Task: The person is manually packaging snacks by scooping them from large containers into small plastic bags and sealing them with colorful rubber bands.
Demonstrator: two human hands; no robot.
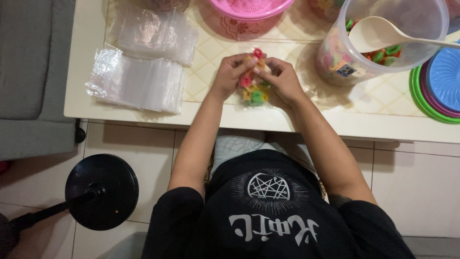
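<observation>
Both of my hands are up on the table [86,103], close together, with the fingers curled in tight. My left hand [229,76] and my right hand [282,81] pinch the top of a small clear bag [253,85] full of little bright rings — pink, yellow, green and orange. The bag sits between my two hands, just above the near edge of the table, and I cannot tell if its bottom rests on the top. The table is pale cream with a square pattern under a shiny clear cover. To the left lie two piles of empty clear bags [139,81], flat and well apart from my hands. At the far edge is a pink basket [249,8]. To the right stands a big clear tub [383,38] with more bright rings in it and a white scoop [383,33] resting inside, its handle sticking out past the rim. Past that, at the right edge, is a stack of round lids [438,86] — green, purple and blue. Below the table the floor [143,144] has big pale tiles. A black round stand base [101,191] sits on it to the left, next to something grey [33,76] like a soft seat.
</observation>
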